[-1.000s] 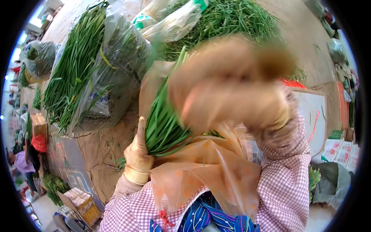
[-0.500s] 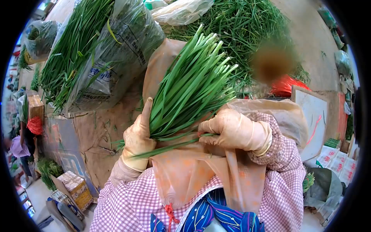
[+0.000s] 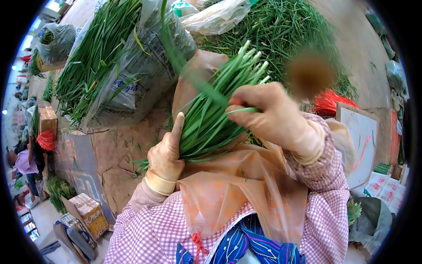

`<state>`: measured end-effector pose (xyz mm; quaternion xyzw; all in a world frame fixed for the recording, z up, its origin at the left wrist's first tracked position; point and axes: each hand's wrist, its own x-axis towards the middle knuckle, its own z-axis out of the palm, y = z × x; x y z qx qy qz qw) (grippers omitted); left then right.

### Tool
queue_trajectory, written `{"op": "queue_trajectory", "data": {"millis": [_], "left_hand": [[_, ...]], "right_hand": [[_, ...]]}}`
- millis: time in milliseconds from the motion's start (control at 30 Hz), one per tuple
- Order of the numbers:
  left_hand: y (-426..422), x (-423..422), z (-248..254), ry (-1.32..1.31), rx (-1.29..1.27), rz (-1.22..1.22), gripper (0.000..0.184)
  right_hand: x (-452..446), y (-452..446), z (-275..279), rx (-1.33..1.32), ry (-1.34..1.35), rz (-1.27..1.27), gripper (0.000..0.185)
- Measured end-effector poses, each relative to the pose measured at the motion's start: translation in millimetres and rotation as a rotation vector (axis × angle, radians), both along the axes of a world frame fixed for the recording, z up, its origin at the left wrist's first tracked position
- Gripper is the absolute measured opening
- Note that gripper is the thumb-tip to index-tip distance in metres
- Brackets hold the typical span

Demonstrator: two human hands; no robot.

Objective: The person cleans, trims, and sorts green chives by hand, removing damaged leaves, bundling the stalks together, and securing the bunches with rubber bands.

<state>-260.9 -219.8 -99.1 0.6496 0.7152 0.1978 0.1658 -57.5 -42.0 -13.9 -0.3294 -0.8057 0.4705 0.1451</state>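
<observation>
My left hand (image 3: 167, 152), in a pale rubber glove, is wrapped round the lower part of a bunch of garlic chives (image 3: 215, 114), thumb stretched along its side. The bunch slants up to the right, its pale cut ends at the top. My gloved right hand (image 3: 272, 114) is raised over the bunch's right side, pinching a chive leaf (image 3: 198, 81). That leaf is smeared by motion and arcs up to the left, across the bunch. Beneath both hands, a translucent orange-patterned plastic apron (image 3: 237, 176) covers my lap.
A plastic bag (image 3: 145, 66) packed with long chives (image 3: 94, 66) stands at the upper left. A large heap of loose green leaves (image 3: 281, 35) lies ahead, near red string (image 3: 332, 102). A white board (image 3: 358, 141) leans at right. Boxes (image 3: 90, 211) sit lower left.
My right hand has risen from the bunch's lower edge to above its right side, drawing a chive leaf up with it. My left hand keeps its grip on the bunch.
</observation>
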Motion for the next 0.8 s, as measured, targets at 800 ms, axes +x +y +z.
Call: {"op": "queue_trajectory", "data": {"millis": [800], "left_hand": [[5.4,-2.7,-10.2,0.089,0.27,-0.105,0.089]], "right_hand": [[-21.7,9.8,-32.1,-0.668,-0.365,0.26,0.022]]}}
